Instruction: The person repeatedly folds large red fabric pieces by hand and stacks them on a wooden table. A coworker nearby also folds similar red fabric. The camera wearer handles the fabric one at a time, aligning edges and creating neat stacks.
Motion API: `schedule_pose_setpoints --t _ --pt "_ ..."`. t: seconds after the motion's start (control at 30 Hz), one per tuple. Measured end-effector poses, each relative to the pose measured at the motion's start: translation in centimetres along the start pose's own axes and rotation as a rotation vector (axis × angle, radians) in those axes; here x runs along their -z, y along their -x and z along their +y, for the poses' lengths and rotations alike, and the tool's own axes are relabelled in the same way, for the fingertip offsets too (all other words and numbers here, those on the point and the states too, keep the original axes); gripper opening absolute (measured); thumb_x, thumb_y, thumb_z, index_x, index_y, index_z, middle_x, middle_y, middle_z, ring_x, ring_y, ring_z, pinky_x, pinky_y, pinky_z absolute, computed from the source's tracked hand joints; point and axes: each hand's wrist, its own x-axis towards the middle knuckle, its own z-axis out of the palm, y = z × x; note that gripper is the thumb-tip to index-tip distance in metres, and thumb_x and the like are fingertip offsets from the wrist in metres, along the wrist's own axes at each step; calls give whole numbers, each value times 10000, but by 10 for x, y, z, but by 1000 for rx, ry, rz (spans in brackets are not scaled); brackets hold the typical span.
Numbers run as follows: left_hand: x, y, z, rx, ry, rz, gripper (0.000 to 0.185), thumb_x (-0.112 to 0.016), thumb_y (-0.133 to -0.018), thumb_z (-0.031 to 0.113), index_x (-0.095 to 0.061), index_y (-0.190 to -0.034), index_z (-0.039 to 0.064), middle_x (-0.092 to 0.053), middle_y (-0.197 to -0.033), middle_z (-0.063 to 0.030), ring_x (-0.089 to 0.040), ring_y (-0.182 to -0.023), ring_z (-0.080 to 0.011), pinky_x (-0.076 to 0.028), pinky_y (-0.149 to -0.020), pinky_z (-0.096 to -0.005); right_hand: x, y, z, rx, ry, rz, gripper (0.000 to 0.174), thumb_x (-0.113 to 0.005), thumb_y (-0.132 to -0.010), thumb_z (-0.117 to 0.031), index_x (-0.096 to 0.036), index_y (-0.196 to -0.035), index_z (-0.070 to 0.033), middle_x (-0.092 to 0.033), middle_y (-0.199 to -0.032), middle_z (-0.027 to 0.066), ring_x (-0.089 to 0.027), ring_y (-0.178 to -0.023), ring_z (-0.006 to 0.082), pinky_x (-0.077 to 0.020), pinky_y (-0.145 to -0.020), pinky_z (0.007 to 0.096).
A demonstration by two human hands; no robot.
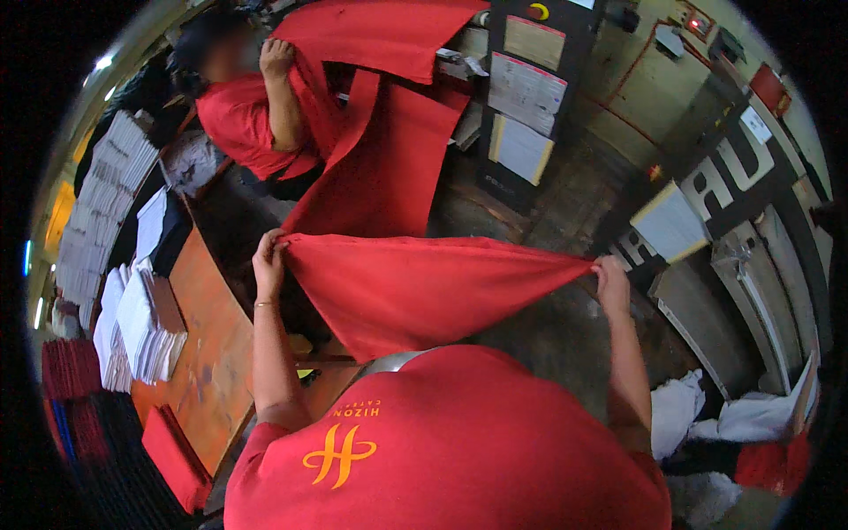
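Note:
A red cloth (424,285) is stretched between my two hands, its upper edge nearly straight and its lower part hanging in a loose point. My left hand (270,255) pinches one corner, and my right hand (611,275) pinches the far end, drawn to a narrow tip. Beyond it, more red cloth (404,152) hangs from a long red piece (384,33) spread across the top of the view. Whether the cloth I hold joins the hanging one, I cannot tell.
A co-worker (245,126) at upper left raises a hand beside the red fabric. An orange-brown table (212,331) on the left holds folded white cloths (149,324) and a folded red cloth (175,457). A black machine panel (523,99) stands ahead; white cloths (676,411) lie at lower right.

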Motion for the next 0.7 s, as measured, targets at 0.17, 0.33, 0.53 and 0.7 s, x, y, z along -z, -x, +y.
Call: schedule_pose_setpoints --t 0.17,0.33,0.53,0.7 --pt "42 -1 23 132 -79 -30 164 -535 -911 -47 -618 -1038 14 -613 -898 -7 -548 -873 -88 -463 -811 -236 -25 -7 1 -3 -60 -99 90 -588 -903 -97 -608 -952 -24 -606 -945 159 -575 -944 380 -468 -792 448" --pt "37 -3 30 55 -155 -25 112 -517 -908 -63 -584 -963 8 -614 -878 -26 -550 -861 -106 -456 -813 -243 -56 8 21 130 -61 -90 114 -625 -891 -113 -608 -967 -30 -614 -956 150 -583 -946 368 -475 -793 437" --pt "8 30 17 82 -166 -58 152 -488 -895 -88 -581 -952 17 -603 -859 -40 -549 -848 -112 -459 -813 -249 -45 42 39 -115 -141 -69 107 -622 -888 -85 -626 -990 -53 -622 -964 136 -588 -943 369 -479 -795 449" --pt "-50 64 6 121 -116 -122 131 -520 -888 -76 -586 -937 27 -586 -817 -26 -536 -811 -107 -469 -762 -258 -74 127 102 -157 -59 -229 163 -649 -865 -146 -629 -1014 -82 -620 -938 142 -595 -879 372 -485 -764 450"
